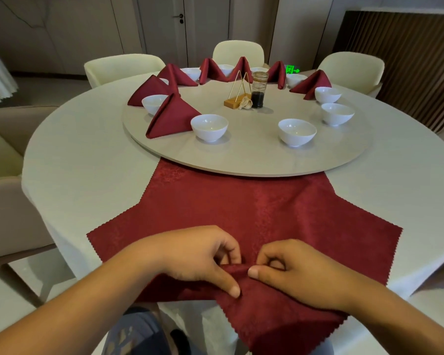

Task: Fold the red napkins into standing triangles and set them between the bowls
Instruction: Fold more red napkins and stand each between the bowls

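A large red napkin (pixel 244 208) lies spread flat on the near side of the round table, its near corner hanging over the edge. My left hand (pixel 198 254) and my right hand (pixel 292 270) meet at its near middle, each pinching a raised fold of the cloth between thumb and fingers. On the turntable (pixel 241 160), several folded red triangles (pixel 172 116) stand between white bowls along the left and far side. Two bowls (pixel 209 127) (pixel 297 131) at the front and two at the right have no napkin between them.
A gold triangular stand on a wooden base (pixel 237 94), a garlic bulb and a dark sauce jar (pixel 258 92) sit at the turntable's middle. Cream chairs (pixel 123 67) ring the white-clothed table (pixel 82 165). A slatted wooden panel stands at the right.
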Motion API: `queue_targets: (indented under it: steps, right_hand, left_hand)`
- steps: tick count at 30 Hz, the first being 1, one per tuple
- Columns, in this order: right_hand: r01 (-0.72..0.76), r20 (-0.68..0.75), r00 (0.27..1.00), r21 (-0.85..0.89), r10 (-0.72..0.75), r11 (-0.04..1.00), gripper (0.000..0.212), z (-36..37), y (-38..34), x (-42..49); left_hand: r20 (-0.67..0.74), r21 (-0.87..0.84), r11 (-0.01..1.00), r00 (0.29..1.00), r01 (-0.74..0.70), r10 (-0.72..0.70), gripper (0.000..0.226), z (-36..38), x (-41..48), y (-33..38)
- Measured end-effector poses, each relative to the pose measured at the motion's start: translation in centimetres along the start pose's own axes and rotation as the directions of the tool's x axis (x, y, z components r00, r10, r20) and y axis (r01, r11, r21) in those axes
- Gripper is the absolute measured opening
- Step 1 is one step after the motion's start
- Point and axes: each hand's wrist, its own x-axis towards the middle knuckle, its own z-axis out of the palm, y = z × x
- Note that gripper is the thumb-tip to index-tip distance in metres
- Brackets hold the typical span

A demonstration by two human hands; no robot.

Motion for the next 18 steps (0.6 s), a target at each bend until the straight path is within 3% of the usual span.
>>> queue_targets:
  steps: [6, 8, 10, 13, 16, 18]
  right_hand:
    - [-0.085, 0.075, 0.995, 0.208, 0.070, 0.974, 0.027, -2.8, 0.9, -0.3]
    - [-0.083, -0.020, 0.996, 0.206, 0.089, 0.975, 0.028, -3.5, 1.8, 0.4]
    - [-0.071, -0.131, 0.987, 0.195, 0.098, 0.978, 0.023, -3.8, 2.7, 1.8]
    - [-0.102, -0.173, 0.976, 0.187, 0.135, 0.977, 0.013, -4.3, 4.4, 4.2]
    - [-0.186, -0.242, 0.952, 0.033, 0.188, 0.982, 0.011, -3.9, 6.4, 6.5]
    - [-0.162, -0.372, 0.924, -0.182, 0.084, 0.970, 0.014, -3.0, 7.1, 7.1]
  left_hand:
    - [-0.070, -0.124, 0.992, 0.997, 0.022, -0.031, 0.017, -1.7, 0.3, -1.7]
    - [-0.089, -0.055, 0.996, 0.993, 0.071, -0.076, 0.027, -2.7, 0.8, -2.1]
    - [-0.187, 0.024, 0.993, 0.976, 0.114, -0.107, 0.037, -3.5, 1.8, -2.6]
    - [-0.417, 0.063, 0.986, 0.902, 0.154, -0.114, 0.038, -3.8, 3.6, -3.6]
    - [-0.510, 0.047, 0.988, 0.854, 0.149, -0.105, 0.043, -3.4, 5.0, -4.2]
    - [-0.539, 0.104, 0.981, 0.838, 0.165, -0.083, 0.038, -3.3, 5.7, -4.6]
